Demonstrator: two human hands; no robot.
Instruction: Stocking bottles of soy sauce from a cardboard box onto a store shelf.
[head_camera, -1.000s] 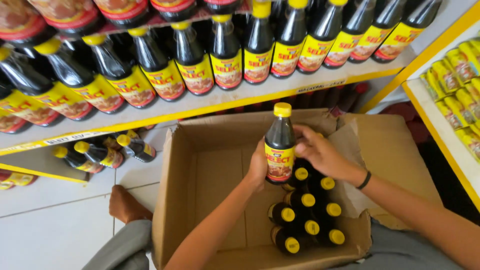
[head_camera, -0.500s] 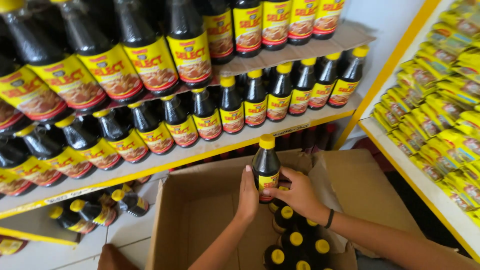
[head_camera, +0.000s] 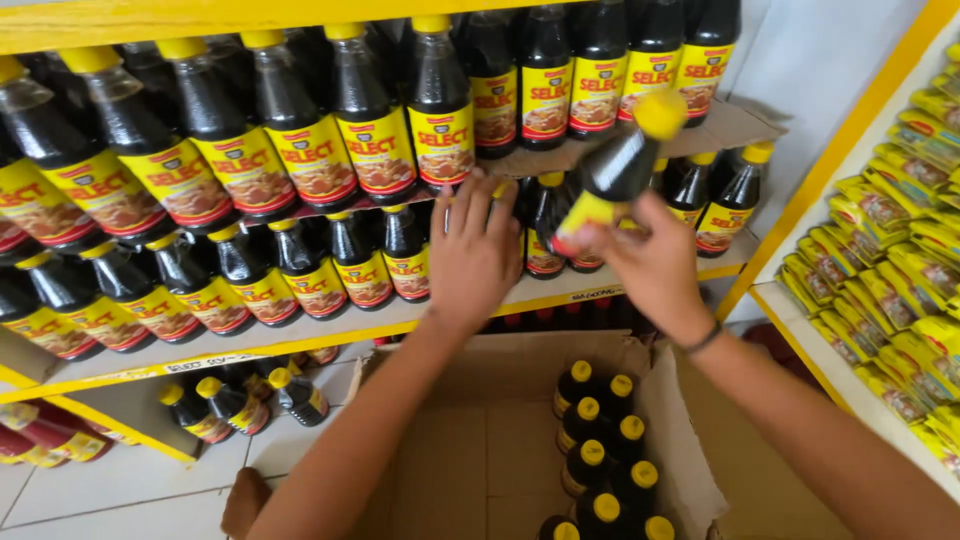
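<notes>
The right hand grips a tilted dark sauce bottle with fingers closed around it, before the middle shelf, while the left hand reaches with fingers spread, holding nothing, above the open cardboard box.

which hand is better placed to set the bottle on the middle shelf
Right. The right hand already grips the bottle, tilted toward the shelf. The left hand is open at the shelf, holding nothing.
</notes>
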